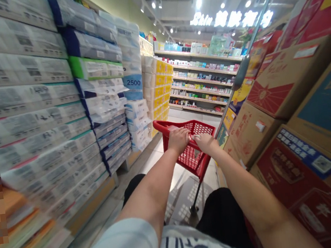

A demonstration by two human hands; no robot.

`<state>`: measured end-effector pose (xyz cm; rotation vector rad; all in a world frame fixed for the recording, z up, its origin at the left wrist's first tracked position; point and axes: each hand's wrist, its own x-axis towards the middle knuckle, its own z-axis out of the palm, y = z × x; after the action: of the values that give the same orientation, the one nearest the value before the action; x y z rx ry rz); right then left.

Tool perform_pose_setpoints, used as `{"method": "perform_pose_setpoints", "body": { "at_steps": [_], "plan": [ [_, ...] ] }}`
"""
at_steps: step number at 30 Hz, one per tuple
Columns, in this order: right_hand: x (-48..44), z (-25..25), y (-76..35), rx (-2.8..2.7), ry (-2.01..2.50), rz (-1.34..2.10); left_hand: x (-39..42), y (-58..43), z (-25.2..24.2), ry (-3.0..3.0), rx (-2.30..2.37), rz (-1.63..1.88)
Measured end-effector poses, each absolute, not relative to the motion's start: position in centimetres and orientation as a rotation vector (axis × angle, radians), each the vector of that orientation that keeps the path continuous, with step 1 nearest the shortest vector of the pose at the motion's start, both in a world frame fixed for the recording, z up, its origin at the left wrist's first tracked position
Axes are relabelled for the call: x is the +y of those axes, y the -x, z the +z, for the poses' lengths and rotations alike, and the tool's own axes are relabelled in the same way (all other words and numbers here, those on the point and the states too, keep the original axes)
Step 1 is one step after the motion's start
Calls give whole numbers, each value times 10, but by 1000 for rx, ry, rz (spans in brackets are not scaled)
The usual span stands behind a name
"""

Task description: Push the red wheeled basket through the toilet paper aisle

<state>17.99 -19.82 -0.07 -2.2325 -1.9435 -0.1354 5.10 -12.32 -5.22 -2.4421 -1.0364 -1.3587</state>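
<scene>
A red plastic shopping cart (188, 158) with a perforated basket stands right in front of my body, on a thin metal leg with a wheel. My left hand (180, 139) is wrapped round its red handle bar, left of the middle. Close beside it on the right, my right hand (204, 142) also grips the bar, fingers curled over it. The two hands nearly touch. What lies inside the basket, if anything, is largely hidden by the hands and the bar.
Tall stacks of wrapped packs (36, 99) line the left side, with yellow-and-white packs (159, 88) farther on. Cardboard boxes (262, 128) are piled close on the right, beside a slanting metal pole (263, 13). Shelves of small goods (202, 80) cross the far end.
</scene>
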Motion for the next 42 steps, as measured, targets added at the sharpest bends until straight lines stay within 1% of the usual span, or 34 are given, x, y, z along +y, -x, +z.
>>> {"method": "perform_pose_setpoints", "body": {
  "at_steps": [2,4,7,9,11,15,16,17,19,22,24,26,29,31,33,35,37,38,40,42],
  "plan": [
    [-196,3,-180,-1952,2260,-110,-124,-51,-53,2447,-1026,-1349],
    [-203,-6,-175,-1868,2237,-223,-124,-49,-53,2447,-1023,-1346],
    [-224,-29,-166,-1926,1937,-521,-123,-45,-52,2448,-1030,-1339],
    [-233,-37,-163,-2052,1720,-634,-122,-43,-51,2455,-1027,-1333],
    [-232,-34,-165,-2049,1741,-587,-122,-43,-50,2473,-1031,-1321],
    [-214,-8,-174,-1854,2192,-129,-126,-44,-48,2527,-1059,-1256],
    [-211,-4,-175,-1842,2245,-66,-127,-45,-47,2534,-1066,-1243],
    [-210,-3,-175,-1808,2282,-68,-127,-45,-47,2535,-1071,-1235],
    [-214,-9,-173,-1807,2223,-215,-127,-45,-48,2532,-1076,-1228],
    [-231,-26,-168,-2012,1882,-500,-124,-44,-48,2524,-1051,-1228],
    [-237,-31,-168,-2096,1736,-553,-123,-43,-48,2524,-1030,-1228],
    [-235,-27,-171,-2010,1837,-479,-123,-43,-48,2524,-1023,-1229],
    [-223,-12,-176,-1839,2152,-233,-125,-45,-46,2522,-1045,-1227],
    [-219,-6,-177,-1810,2247,-203,-127,-46,-46,2519,-1065,-1225],
    [-222,-10,-175,-1880,2151,-352,-127,-46,-46,2516,-1066,-1227],
    [-230,-19,-173,-2025,1893,-529,-125,-45,-48,2511,-1052,-1232],
    [-237,-29,-174,-2136,1641,-602,-123,-43,-49,2507,-1037,-1236],
    [-239,-31,-175,-2135,1599,-593,-122,-43,-49,2506,-1033,-1237],
    [-236,-30,-180,-2031,1732,-485,-121,-43,-49,2509,-1036,-1237],
    [-226,-20,-184,-1893,1998,-304,-122,-44,-49,2517,-1042,-1228]
  ]
}}
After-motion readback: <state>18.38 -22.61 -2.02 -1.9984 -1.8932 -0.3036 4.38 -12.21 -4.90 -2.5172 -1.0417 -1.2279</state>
